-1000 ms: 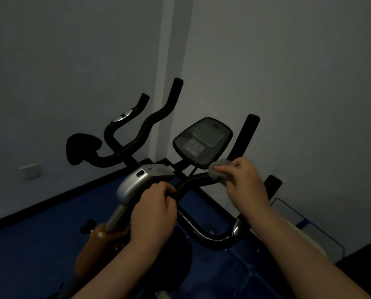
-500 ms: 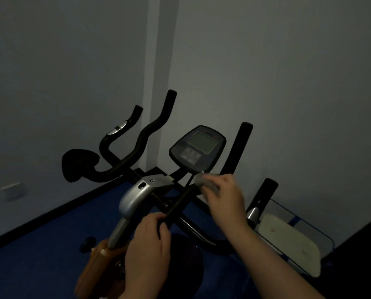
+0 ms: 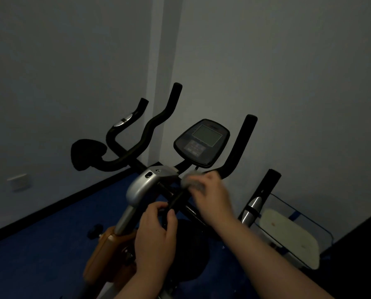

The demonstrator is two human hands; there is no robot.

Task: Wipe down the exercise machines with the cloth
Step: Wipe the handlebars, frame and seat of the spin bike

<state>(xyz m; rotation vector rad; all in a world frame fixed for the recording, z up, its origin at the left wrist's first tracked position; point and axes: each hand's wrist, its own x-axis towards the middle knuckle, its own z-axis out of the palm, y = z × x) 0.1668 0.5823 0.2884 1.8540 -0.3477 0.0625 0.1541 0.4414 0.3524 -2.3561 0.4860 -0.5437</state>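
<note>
Left hand (image 3: pixel 156 236) curling round black padded handlebar (image 3: pixel 176 201) of exercise bike, right hand (image 3: pixel 212 195) blurred, gripping small grey cloth (image 3: pixel 191 180), pressing it on bar below black console (image 3: pixel 201 142)

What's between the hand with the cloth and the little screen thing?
Only the screen's short black stem. The right hand holds the grey cloth just under the console, seen from the head view.

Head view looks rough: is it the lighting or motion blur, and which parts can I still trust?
Head view: room is dim overall, no glare; the right hand and grey cloth are smeared by motion blur; the left hand on the black handlebar and the console stay fairly sharp; wall lines bow slightly from the wide-angle lens.
</note>
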